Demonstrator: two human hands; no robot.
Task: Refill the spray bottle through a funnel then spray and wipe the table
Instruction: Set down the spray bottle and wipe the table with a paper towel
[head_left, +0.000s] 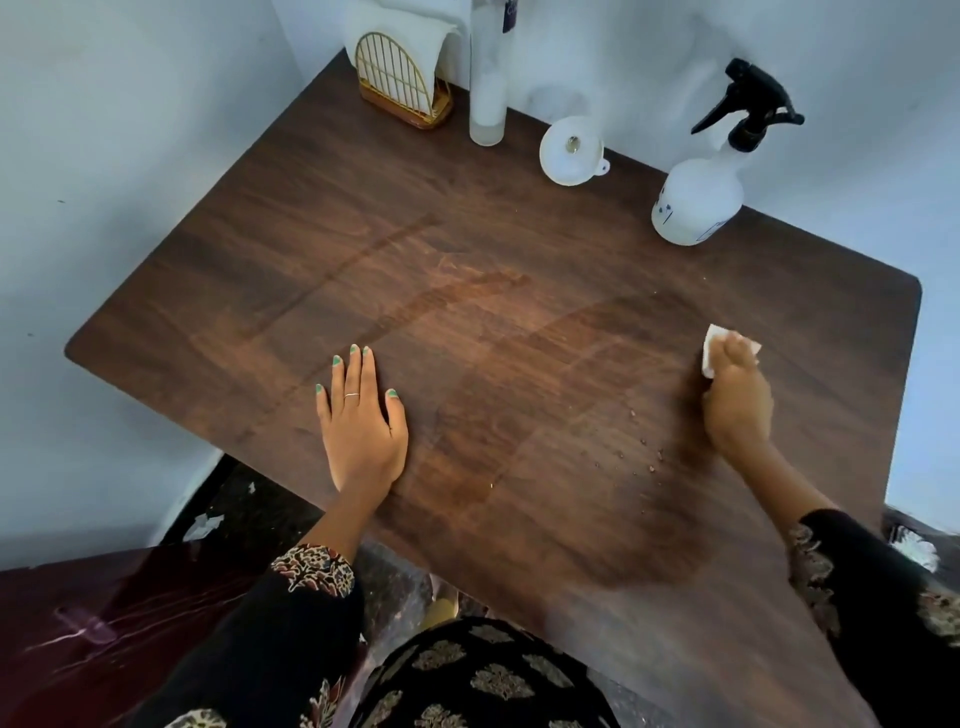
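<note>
Your left hand (363, 421) lies spread flat on the dark wood-grain table (519, 249); your blurred right hand (737, 405) presses a white folded tissue (712, 349) against it.

Dark wood table (519, 249): spray bottle (698, 200), funnel (570, 151), napkin holder (402, 85), crumbs (644, 441).

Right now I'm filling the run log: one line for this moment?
phase: wiping | right hand: holds tissue on table | left hand: flat on table | spray bottle: set aside

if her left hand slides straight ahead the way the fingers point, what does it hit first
Likely nothing soon: the left hand lies flat on the table, pointing over bare wood toward the napkin holder at the back.
</note>
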